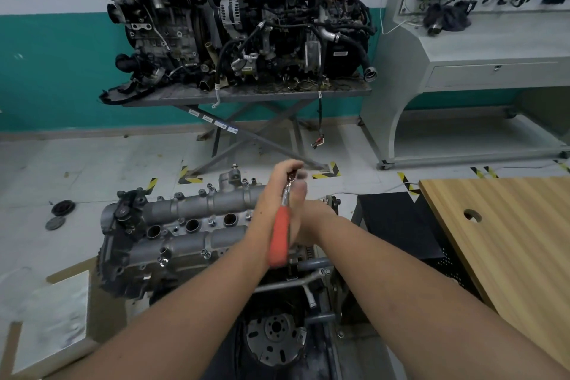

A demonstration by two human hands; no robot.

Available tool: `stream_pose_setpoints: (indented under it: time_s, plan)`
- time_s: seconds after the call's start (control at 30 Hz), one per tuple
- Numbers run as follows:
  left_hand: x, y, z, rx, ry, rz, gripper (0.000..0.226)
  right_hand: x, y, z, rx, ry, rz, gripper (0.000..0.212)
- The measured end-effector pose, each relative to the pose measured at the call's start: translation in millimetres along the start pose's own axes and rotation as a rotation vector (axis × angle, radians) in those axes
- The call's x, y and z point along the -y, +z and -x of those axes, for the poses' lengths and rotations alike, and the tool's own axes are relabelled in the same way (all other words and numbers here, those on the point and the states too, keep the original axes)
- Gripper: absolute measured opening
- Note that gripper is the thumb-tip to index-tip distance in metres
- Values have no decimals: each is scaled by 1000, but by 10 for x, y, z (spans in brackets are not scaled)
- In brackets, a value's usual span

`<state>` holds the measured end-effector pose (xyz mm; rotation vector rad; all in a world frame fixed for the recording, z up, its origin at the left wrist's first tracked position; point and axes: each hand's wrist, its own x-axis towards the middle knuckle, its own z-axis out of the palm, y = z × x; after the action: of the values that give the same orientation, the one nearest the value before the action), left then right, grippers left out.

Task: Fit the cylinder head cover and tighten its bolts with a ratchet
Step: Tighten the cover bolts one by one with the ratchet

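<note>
Two bare forearms reach forward | left hand grips ratchet near its steel head; right hand partly hidden, grip unclear | cylinder head cover seated on engine | rigid, heavy metal; orange handle offers best leverage

Even, soft indoor light, seemingly from overhead; shadows faint. Hands smeared by motion blur. Straight lines bent at wide-angle edges. No glare seen.
</note>
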<state>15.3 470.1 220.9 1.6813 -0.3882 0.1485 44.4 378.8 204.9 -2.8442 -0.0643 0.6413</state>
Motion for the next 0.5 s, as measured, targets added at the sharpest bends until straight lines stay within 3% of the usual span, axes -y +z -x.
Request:
stream_pose_setpoints:
  time_s: [0.1, 0.2, 0.3, 0.5]
  plan:
    - [-70, 158, -6, -196, -177, 289, 34, -28, 40, -21, 41, -69, 75, 22]
    - [-24, 88, -104, -168, -398, 405, 47, -62, 73, -39, 32, -63, 119, 26]
    - [-80, -53, -225, -155, -486, 480, 36, -29, 66, -71, 46, -63, 123, 25]
    - [-265, -264, -415, 160, -542, 282, 25, -86, 94, -96, -12, -22, 63, 24]
